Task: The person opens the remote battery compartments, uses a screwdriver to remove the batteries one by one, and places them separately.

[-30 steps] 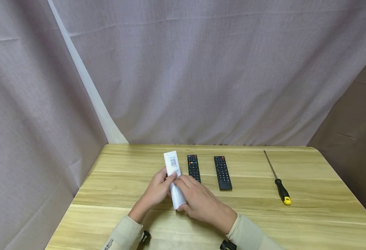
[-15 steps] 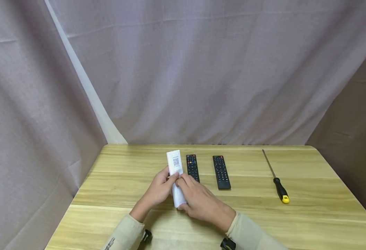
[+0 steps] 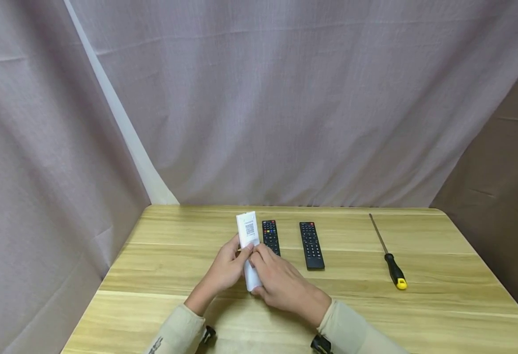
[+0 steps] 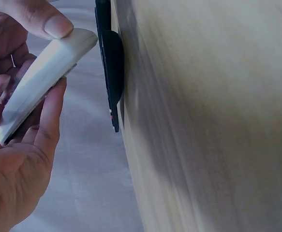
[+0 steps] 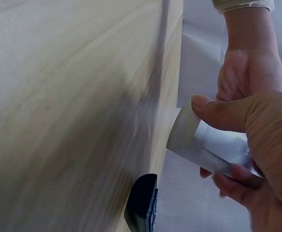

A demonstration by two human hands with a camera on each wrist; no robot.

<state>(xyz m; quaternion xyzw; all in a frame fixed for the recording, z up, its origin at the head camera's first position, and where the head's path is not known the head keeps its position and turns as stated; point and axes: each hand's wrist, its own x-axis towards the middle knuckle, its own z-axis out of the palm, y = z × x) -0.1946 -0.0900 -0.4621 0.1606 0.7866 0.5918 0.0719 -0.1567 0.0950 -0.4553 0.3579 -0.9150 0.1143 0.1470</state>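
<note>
Head view: the white remote (image 3: pixel 248 238) is held above the table (image 3: pixel 175 250), QR code (image 3: pixel 250 229) facing up, between the left hand (image 3: pixel 227 265) and the right hand (image 3: pixel 283 284). Its long axis points away from the person, far end leaning slightly left. Neither hand is nearer, as both touch it: the left grips it around the middle, thumb on the upper face, while the right curls about the near half from the right (its thumb sits at the near end). Some fingertips are hidden.
</note>
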